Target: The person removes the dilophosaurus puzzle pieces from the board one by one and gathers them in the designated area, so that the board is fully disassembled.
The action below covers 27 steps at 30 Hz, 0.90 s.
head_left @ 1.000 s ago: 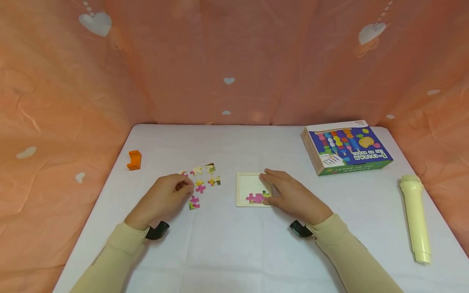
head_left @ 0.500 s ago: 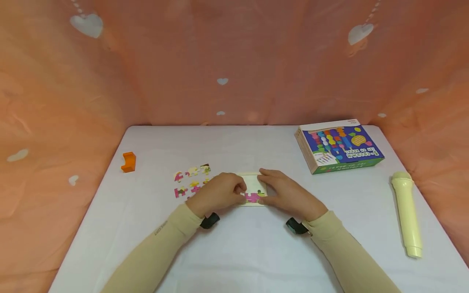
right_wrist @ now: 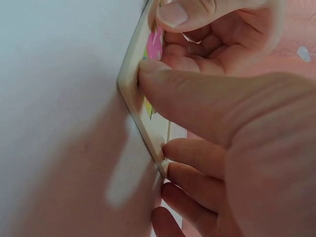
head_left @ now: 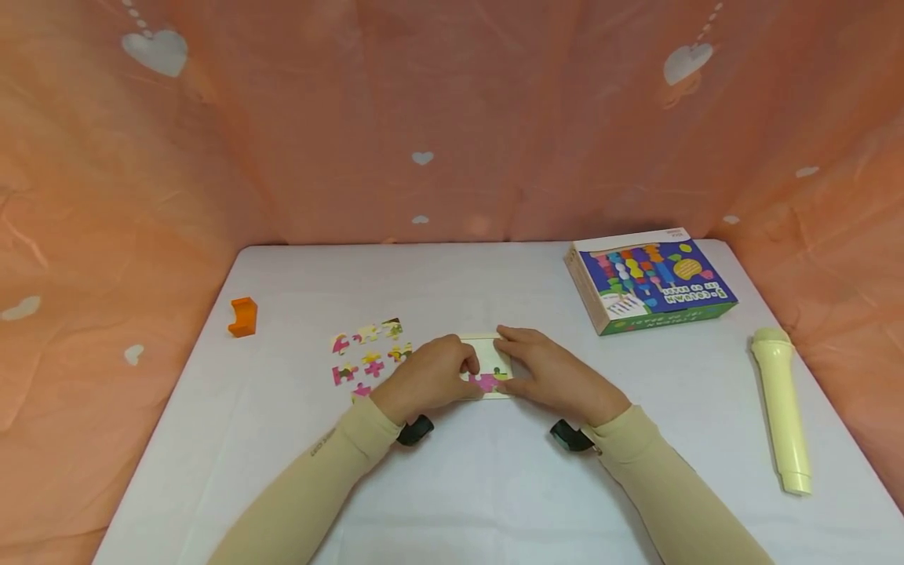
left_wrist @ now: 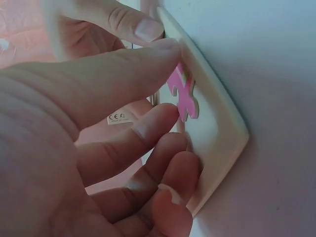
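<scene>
In the head view, a small pale puzzle tray (head_left: 487, 346) lies on the table. Pink and green puzzle pieces (head_left: 487, 382) sit along its near side. My left hand (head_left: 432, 375) is over the tray's left part. In the left wrist view, its thumb and index finger pinch a pink puzzle piece (left_wrist: 186, 101) at the tray surface; the other fingers curl inward. My right hand (head_left: 561, 378) grips the tray's right side, thumb near the front and fingers toward the far edge. The left hand hides the tray's left end.
Several loose puzzle pieces (head_left: 373, 363) lie left of the tray, partly behind the left forearm. An orange block (head_left: 243, 317) is at the far left. A colourful box (head_left: 653, 281) stands at the back right, and a pale yellow tube-shaped object (head_left: 782, 412) lies at the right.
My left hand has moved right from the loose pieces to the tray, and over the last half second it stays there. The right hand keeps its hold on the tray. The view has shifted slightly.
</scene>
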### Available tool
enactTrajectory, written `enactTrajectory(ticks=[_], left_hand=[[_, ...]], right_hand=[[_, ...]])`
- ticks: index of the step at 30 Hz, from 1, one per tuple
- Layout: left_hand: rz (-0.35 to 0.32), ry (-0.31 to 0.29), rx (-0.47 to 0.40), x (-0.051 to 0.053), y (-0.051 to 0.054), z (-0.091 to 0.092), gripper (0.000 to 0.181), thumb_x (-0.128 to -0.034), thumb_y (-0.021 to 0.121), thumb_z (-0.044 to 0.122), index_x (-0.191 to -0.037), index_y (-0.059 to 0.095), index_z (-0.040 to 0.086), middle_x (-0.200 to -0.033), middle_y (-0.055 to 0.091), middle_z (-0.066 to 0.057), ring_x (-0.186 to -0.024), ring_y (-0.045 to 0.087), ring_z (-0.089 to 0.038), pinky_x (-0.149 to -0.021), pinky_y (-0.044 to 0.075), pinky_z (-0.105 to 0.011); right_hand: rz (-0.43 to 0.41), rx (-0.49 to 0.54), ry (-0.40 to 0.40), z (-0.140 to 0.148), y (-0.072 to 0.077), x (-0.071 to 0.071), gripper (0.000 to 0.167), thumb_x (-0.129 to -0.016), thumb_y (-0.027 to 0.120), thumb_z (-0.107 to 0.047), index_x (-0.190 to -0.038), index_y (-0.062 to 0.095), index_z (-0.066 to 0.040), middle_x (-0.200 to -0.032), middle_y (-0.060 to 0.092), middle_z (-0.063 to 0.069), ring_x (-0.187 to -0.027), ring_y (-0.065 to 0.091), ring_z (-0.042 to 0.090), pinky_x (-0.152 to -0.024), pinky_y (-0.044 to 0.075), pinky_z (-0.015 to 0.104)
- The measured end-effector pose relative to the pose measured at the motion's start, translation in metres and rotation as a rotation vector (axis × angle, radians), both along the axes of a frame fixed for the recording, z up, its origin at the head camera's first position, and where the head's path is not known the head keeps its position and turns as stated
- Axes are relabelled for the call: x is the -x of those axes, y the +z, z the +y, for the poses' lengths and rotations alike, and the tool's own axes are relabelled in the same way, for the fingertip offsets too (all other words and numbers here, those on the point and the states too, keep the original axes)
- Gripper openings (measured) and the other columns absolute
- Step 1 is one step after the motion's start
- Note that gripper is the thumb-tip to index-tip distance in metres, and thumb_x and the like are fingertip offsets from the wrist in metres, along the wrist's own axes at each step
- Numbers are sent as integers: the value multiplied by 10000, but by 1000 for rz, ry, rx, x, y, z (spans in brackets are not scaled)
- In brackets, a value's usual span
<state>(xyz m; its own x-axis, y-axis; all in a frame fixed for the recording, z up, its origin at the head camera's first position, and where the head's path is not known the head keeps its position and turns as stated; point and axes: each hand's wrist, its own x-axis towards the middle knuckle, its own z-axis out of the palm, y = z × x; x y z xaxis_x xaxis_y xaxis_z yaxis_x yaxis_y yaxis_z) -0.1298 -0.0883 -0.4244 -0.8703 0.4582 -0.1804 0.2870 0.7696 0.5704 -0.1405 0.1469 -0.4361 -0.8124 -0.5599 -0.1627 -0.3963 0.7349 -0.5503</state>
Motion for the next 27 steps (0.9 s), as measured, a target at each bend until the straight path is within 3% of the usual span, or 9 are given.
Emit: enactTrajectory(ticks=[17, 27], left_hand=[[10, -3, 1, -1, -8, 1, 157, -916, 870, 264, -977, 772, 158, -958, 655, 0, -850, 576, -136, -821, 512, -327], [23, 6, 10, -1, -6, 3, 187, -917, 878, 263, -999, 772, 133, -967, 660, -9, -832, 577, -139, -807, 507, -325]], right_hand=[[-20, 0, -17, 0, -2, -2, 701, -985, 794, -318, -1591, 532, -80, -1759, 365, 59, -1623, 362, 334, -1281, 372, 544], [-4, 2, -11, -1, 0, 0, 703, -981, 793, -303, -1593, 528, -79, -1756, 370, 60, -1625, 360, 321, -1286, 368, 531]])
